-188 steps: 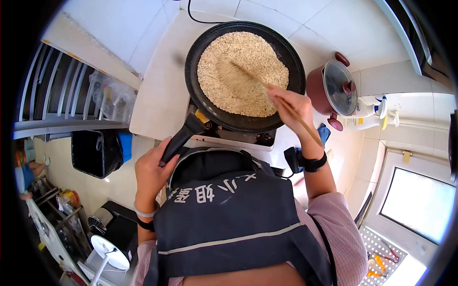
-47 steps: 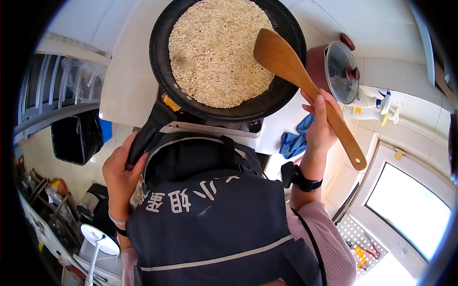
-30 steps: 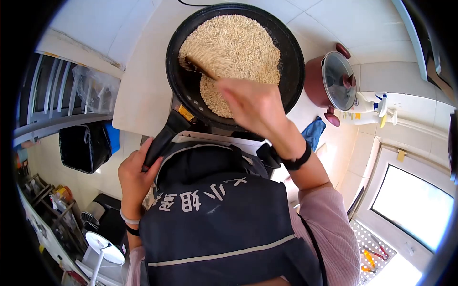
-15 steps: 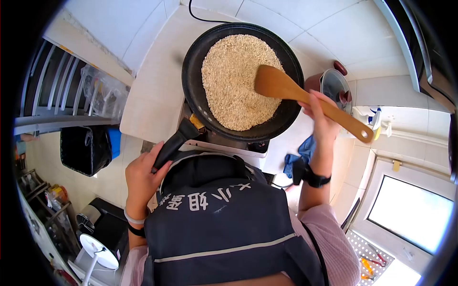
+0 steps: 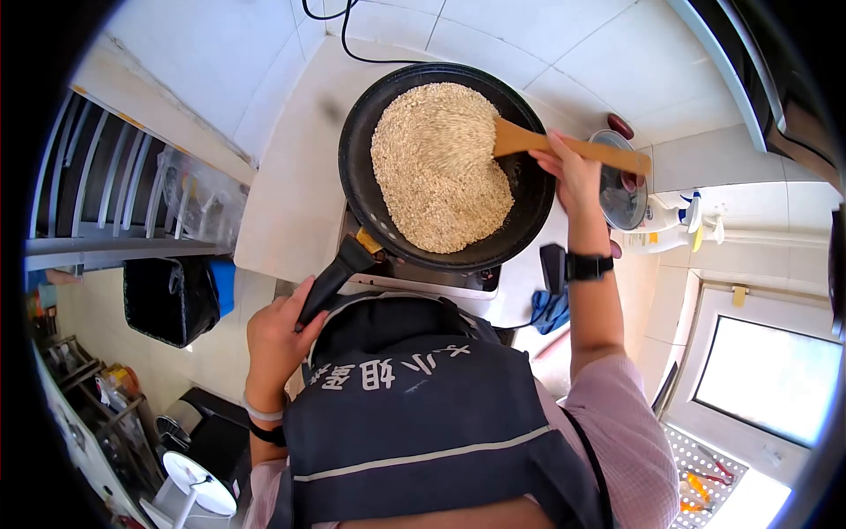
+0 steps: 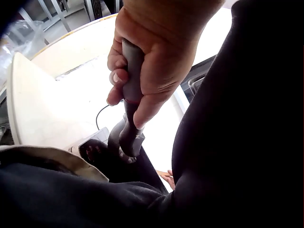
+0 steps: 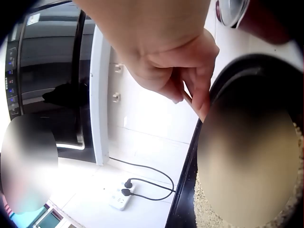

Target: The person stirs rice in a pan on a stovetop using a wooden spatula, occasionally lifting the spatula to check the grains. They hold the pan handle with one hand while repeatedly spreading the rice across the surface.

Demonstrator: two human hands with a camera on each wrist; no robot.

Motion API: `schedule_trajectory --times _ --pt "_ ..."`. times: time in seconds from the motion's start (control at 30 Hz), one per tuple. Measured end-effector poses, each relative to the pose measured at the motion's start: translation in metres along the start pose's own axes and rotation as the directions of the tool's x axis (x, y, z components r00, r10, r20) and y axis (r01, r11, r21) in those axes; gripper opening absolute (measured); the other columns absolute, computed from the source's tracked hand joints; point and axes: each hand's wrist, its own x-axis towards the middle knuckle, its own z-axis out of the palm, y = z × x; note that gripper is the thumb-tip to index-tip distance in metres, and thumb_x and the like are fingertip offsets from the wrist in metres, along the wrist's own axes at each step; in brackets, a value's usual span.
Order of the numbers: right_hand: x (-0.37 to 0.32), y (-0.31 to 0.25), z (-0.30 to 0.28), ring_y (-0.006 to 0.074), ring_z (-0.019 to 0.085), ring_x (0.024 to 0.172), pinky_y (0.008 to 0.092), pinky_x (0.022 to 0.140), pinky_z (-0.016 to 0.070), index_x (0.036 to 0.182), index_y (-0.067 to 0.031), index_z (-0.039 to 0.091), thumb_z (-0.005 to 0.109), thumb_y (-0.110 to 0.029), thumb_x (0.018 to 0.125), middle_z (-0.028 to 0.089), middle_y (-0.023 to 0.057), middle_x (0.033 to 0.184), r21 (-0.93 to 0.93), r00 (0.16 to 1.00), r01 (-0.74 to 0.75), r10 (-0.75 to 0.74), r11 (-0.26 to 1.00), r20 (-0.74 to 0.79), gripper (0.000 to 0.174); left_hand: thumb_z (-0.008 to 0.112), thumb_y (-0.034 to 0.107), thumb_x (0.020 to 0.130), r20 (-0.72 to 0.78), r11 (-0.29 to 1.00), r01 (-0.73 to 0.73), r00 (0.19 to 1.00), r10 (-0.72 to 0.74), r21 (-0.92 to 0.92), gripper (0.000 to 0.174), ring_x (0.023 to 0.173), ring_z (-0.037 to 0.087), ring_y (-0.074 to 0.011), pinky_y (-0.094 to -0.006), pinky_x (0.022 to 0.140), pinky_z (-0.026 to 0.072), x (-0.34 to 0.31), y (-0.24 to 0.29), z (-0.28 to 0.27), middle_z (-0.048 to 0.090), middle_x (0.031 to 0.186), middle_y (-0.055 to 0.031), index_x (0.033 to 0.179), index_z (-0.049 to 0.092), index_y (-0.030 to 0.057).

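Observation:
A black frying pan (image 5: 528, 212) holds a wide bed of pale grain flakes (image 5: 441, 216), like oats. My left hand (image 5: 280, 331) grips the pan's black handle (image 5: 328, 280), its thumb lying along it in the left wrist view. My right hand (image 5: 575, 181) holds a wooden spatula (image 5: 617, 157) by its shaft, at the pan's right rim. The blade stands on edge against the right side of the grain, where the flakes look blurred with motion. In the right wrist view, curled fingers (image 7: 203, 90) pinch the shaft, and a blurred patch hides much of the pan.
Under the pan sits a flat cooker (image 5: 427, 280) on the counter (image 5: 291, 203). A lidded pot (image 5: 611, 216) stands close behind my right hand, with spray bottles (image 5: 674, 216) beyond. A blue cloth (image 5: 550, 310) lies nearer me. A power strip (image 7: 118, 199) has cords plugged in.
The spatula swept to the pan's left, came up on the right, and now its blade is at the grain's right edge. The heap has shifted left. My left hand keeps its grip on the handle.

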Motion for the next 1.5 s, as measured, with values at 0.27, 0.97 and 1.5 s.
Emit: schedule_trajectory --times 0.27,0.97,1.5 --pt "-0.01 -0.003 0.042 0.0172 0.07 0.093 0.0259 0.077 0.0566 0.109 -0.0033 0.071 0.07 -0.013 0.091 0.073 0.0102 0.103 -0.11 0.854 0.152 -0.074 0.982 0.515 0.02 0.08 0.02 0.075 -0.001 0.999 -0.017 1.0 0.017 0.038 0.052 0.055 0.056 -0.025 -0.0356 0.051 0.0433 -0.001 0.0 0.0 0.056 0.065 -0.0067 0.124 0.065 0.0111" --pt "0.079 -0.036 0.001 0.0172 0.072 0.091 0.0236 0.072 0.0561 0.114 -0.003 0.068 0.07 -0.022 0.092 0.072 0.0082 0.101 -0.341 0.933 0.205 -0.077 0.917 0.353 0.03 0.082 0.018 0.073 -0.029 1.0 0.015 0.999 -0.015 -0.004 0.051 0.055 0.058 -0.0247 -0.0354 0.051 0.0448 -0.002 -0.004 0.002 0.059 0.067 -0.0078 0.122 0.067 0.0126" --pt "-0.027 -0.085 0.03 0.0191 0.069 0.098 0.0292 0.086 0.0556 0.091 -0.0024 0.075 0.069 0.003 0.084 0.071 0.0142 0.111 -0.316 0.462 0.449 0.086 0.836 0.883 0.011 0.081 0.018 0.075 -0.009 1.0 0.021 1.0 -0.021 0.005 0.05 0.056 0.058 -0.0268 -0.0358 0.053 0.0448 0.0 -0.004 0.002 0.061 0.069 -0.0091 0.122 0.066 0.0119"
